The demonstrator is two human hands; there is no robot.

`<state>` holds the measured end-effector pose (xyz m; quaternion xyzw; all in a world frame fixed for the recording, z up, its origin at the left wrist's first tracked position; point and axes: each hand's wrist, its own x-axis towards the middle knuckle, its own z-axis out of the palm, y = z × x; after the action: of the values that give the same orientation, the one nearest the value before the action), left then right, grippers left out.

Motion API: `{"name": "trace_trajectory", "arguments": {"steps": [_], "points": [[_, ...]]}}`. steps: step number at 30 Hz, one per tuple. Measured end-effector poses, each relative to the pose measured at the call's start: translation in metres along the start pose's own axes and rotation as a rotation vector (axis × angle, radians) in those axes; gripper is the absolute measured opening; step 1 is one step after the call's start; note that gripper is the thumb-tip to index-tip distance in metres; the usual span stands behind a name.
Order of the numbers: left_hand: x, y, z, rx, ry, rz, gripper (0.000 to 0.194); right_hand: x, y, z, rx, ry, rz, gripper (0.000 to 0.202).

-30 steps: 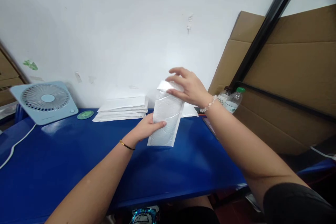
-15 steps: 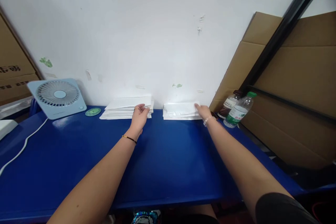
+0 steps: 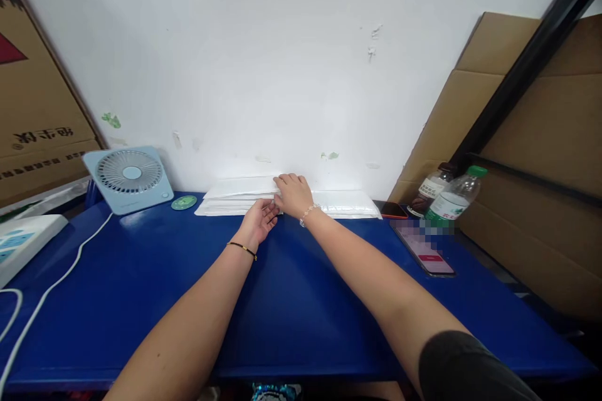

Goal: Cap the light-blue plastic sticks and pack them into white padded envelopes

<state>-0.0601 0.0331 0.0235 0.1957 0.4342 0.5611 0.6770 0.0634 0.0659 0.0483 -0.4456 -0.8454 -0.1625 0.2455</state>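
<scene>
Both bare forearms are stretching forward, converging. The left hand (image 3: pixel 259 220), wearing a thin dark wrist cord, is lying palm down with fingers loosely curled. The right hand (image 3: pixel 292 194), wearing a beaded bracelet, is resting just beyond it, fingers bent downward.

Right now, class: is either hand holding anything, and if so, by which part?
Both the left hand and the right hand touch the near right corner of the left stack of white mailers; whether they grip one cannot be told.

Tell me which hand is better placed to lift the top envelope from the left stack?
Probably the right hand: its fingers already lie on top of the left stack, while the left hand only touches its front edge.
</scene>
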Motion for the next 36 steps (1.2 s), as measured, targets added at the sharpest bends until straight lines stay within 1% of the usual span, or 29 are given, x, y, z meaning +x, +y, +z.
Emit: {"name": "trace_trajectory", "arguments": {"steps": [1, 2, 4, 6, 8, 9, 11, 13, 14, 16, 19, 21, 23, 25, 28, 32, 34, 36], "points": [[-0.002, 0.001, 0.001, -0.012, -0.030, -0.018, 0.007, 0.004, -0.006, -0.002, -0.048, -0.038, 0.004, 0.025], [-0.004, 0.002, 0.003, -0.034, -0.064, -0.040, 0.013, 0.006, -0.008, -0.005, -0.082, -0.065, 0.008, 0.023], [-0.010, 0.002, 0.007, -0.110, -0.148, -0.080, 0.024, 0.000, -0.009, -0.014, -0.090, -0.072, 0.020, 0.023], [-0.017, 0.000, 0.012, -0.205, -0.239, -0.090, 0.030, -0.021, -0.005, -0.027, -0.025, -0.024, 0.055, 0.022], [-0.023, -0.004, 0.018, -0.280, -0.300, -0.035, 0.030, -0.052, 0.000, -0.041, 0.054, 0.031, 0.066, 0.022], [-0.026, -0.008, 0.020, -0.305, -0.306, 0.005, 0.029, -0.069, 0.002, -0.048, 0.095, 0.045, 0.047, 0.022], [-0.031, -0.016, 0.026, -0.328, -0.266, 0.082, 0.026, -0.105, 0.007, -0.060, 0.172, 0.047, -0.010, 0.022], [-0.035, -0.026, 0.031, -0.329, -0.202, 0.128, 0.023, -0.135, 0.011, -0.067, 0.222, -0.017, -0.064, 0.025], [-0.037, -0.031, 0.033, -0.326, -0.183, 0.146, 0.022, -0.147, 0.013, -0.068, 0.242, -0.056, -0.070, 0.031], [-0.041, -0.039, 0.037, -0.312, -0.178, 0.198, 0.019, -0.161, 0.017, -0.067, 0.298, -0.095, -0.016, 0.048], [-0.049, -0.047, 0.041, -0.259, -0.217, 0.325, 0.021, -0.166, 0.025, -0.056, 0.455, -0.119, 0.122, 0.085], [-0.054, -0.048, 0.042, -0.203, -0.237, 0.402, 0.025, -0.166, 0.032, -0.046, 0.570, -0.171, 0.189, 0.105], [-0.058, -0.047, 0.043, -0.145, -0.238, 0.474, 0.029, -0.166, 0.039, -0.037, 0.648, -0.241, 0.223, 0.115], [-0.060, -0.043, 0.044, -0.102, -0.228, 0.543, 0.031, -0.167, 0.043, -0.032, 0.687, -0.288, 0.232, 0.119], [-0.062, -0.038, 0.046, -0.072, -0.210, 0.573, 0.031, -0.167, 0.042, -0.030, 0.688, -0.289, 0.220, 0.119], [-0.067, -0.028, 0.047, -0.065, -0.197, 0.573, 0.028, -0.160, 0.035, -0.034, 0.649, -0.266, 0.160, 0.106], [-0.068, -0.020, 0.047, -0.076, -0.189, 0.600, 0.027, -0.158, 0.032, -0.035, 0.608, -0.266, 0.140, 0.090], [-0.069, -0.009, 0.046, -0.087, -0.173, 0.629, 0.028, -0.157, 0.031, -0.035, 0.562, -0.272, 0.123, 0.067]]}}
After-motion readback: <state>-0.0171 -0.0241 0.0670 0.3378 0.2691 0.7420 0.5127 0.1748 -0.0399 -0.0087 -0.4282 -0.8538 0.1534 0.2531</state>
